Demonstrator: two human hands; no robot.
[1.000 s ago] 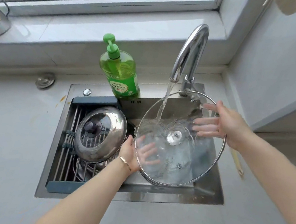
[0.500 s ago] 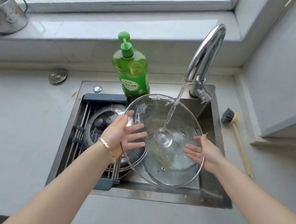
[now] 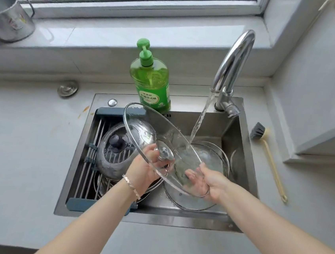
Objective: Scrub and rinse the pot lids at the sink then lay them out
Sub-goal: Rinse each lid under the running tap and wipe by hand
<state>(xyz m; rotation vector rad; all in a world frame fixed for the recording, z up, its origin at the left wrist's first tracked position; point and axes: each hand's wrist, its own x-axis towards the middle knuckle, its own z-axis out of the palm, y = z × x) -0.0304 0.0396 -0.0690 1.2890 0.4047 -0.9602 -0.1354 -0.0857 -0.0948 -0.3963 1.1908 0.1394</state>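
Observation:
A large glass lid (image 3: 141, 132) with a metal rim is tilted over the steel sink (image 3: 242, 138). My left hand (image 3: 147, 172) grips it from below near its centre knob. My right hand (image 3: 208, 183) holds its lower right rim, fingers spread against the glass. Water from the tap (image 3: 232, 67) pours onto the lid's right part. A steel lid (image 3: 107, 157) with a dark knob rests on the drain rack (image 3: 95, 140) at the sink's left. Another glass lid (image 3: 210, 162) lies in the basin under the held one.
A green dish soap bottle (image 3: 151, 79) stands behind the sink. A dish brush (image 3: 267, 151) lies on the counter to the right. A metal mug (image 3: 8, 19) sits on the window sill at far left. A round metal cap (image 3: 68, 88) is on the counter.
The glass lid has tipped from nearly flat to steeply tilted, its upper edge to the left. My left hand has gone under it to the knob, my right hand to the lower rim.

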